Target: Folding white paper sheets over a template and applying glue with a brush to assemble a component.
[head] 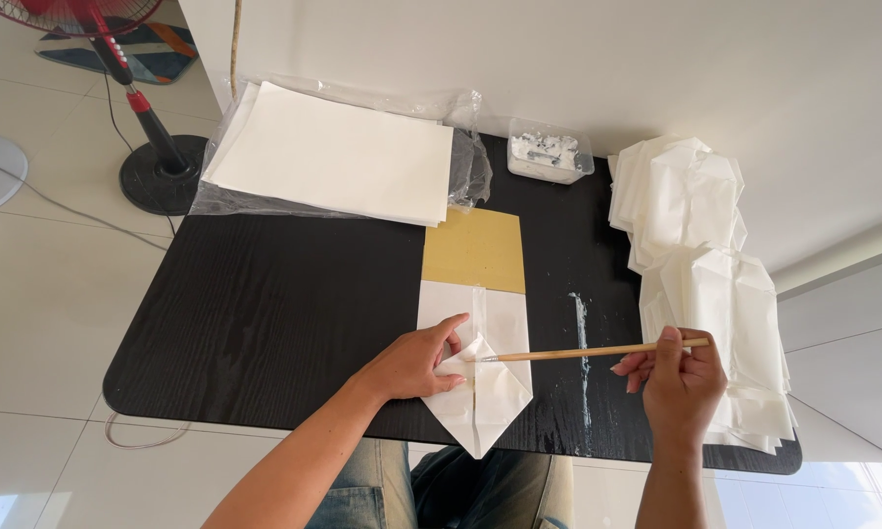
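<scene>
The folded white paper [480,377] lies at the near edge of the black table [264,294], in front of the yellow sheet [475,250]. It looks thin, light and easy to crease. The left hand [416,362] presses flat on its fold, fingers spread. The right hand [681,377] is closed around a thin brush [588,352], whose tip touches the paper.

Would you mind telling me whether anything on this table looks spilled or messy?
Yes: a white paste streak runs down the black table between the folded paper bag and the right hand, with small specks beside it, like smeared glue.
</scene>
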